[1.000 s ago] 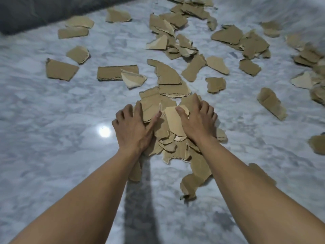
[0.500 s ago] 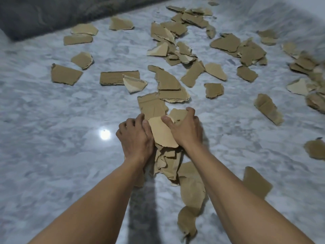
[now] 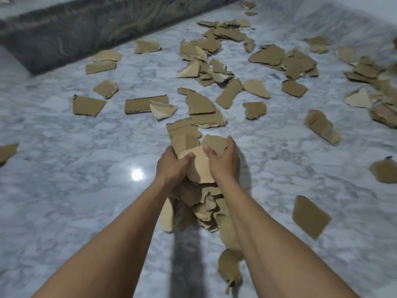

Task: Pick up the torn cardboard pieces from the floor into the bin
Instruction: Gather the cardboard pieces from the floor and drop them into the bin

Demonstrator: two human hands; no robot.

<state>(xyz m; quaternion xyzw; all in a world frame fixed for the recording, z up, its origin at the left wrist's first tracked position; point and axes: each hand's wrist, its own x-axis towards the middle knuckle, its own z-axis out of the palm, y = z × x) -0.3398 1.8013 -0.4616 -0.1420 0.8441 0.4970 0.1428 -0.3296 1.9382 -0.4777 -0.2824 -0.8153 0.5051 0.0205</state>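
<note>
Dim, flat grey light. A white glare spot (image 3: 137,174) gleams on the glossy floor (image 3: 64,201); a dark shadow (image 3: 185,265) runs to the bottom edge. Pieces (image 3: 365,69) at the right edge are blurred.

The grey-veined white marble floor (image 3: 64,168) is shining with one bright spot of light (image 3: 137,174). All over it torn cardboard pieces (image 3: 200,104) are lying scattered, crowding thickest toward the far right, a few sitting apart nearer.

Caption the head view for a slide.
Left hand and right hand grip a torn-cardboard bundle; scraps litter the marble floor.
</note>
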